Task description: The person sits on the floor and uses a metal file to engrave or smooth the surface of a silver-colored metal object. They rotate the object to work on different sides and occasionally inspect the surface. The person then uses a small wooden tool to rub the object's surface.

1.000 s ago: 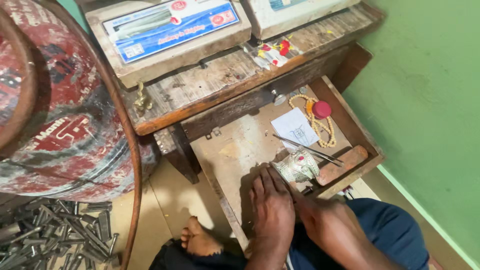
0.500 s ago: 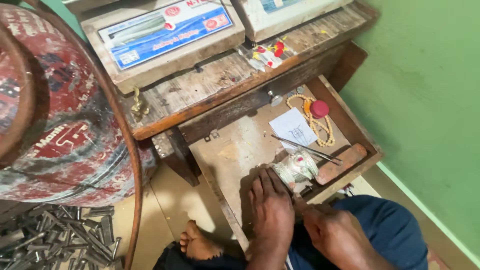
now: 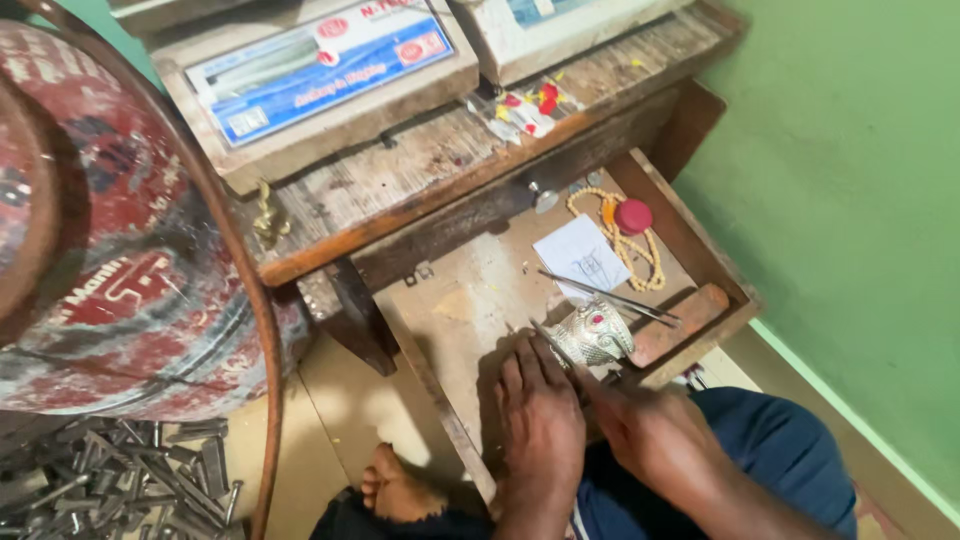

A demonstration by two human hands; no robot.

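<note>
A small silver ornament (image 3: 596, 334) with a red stone lies near the front of an open wooden drawer (image 3: 470, 300). My left hand (image 3: 540, 415) rests flat on the drawer floor with its fingers stretched out, the fingertips touching the ornament's left edge. My right hand (image 3: 660, 435) is closed around a thin metal tool (image 3: 556, 345). The tool runs up and left past the ornament's near side. Both forearms come in from the bottom of the view, above my blue trousers (image 3: 770, 450).
The drawer also holds a white paper slip (image 3: 580, 256), a bead string with a red disc (image 3: 632, 216), thin metal tweezers (image 3: 612, 298) and a reddish block (image 3: 682, 322). Weighing scales (image 3: 320, 70) stand on the desk. At left are a red gas cylinder (image 3: 110, 260) and scrap metal (image 3: 110, 480). The wall (image 3: 860, 200) is green.
My right hand has drawn back a little toward my lap. The left hand and the ornament stay where they were, and the view has shifted slightly.
</note>
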